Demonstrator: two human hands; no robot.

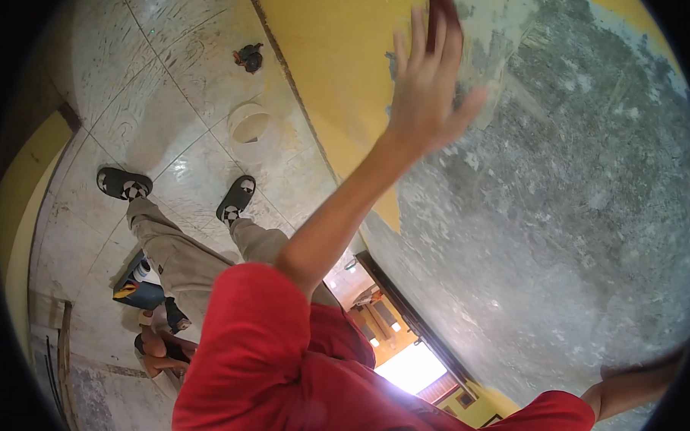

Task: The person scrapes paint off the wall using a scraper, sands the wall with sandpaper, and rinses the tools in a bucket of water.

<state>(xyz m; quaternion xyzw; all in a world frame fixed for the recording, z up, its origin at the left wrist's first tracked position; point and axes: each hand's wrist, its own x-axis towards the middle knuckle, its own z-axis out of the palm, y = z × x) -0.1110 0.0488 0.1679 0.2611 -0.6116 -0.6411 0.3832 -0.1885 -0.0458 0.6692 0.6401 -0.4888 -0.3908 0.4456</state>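
My left hand [425, 106] reaches up to the wall, with its back towards me, fingers apart and thumb out to the side. It is near the border between yellow paint [320, 57] and a large bare grey patch [547, 132]. A dark reddish-brown shape [440, 3] shows behind its fingertips; I cannot tell whether it is a shadow or an object. My right forearm [632, 392] stretches out along the wall at the lower right. The hand at its end is out of view.
On the tiled floor stand a pale bucket [252, 131] and a dark bundle [249, 58]. A blue container [138, 287] holding several items is by my legs, near another person [156, 351] sitting or crouching. A bright doorway [415, 365] lies beyond my body.
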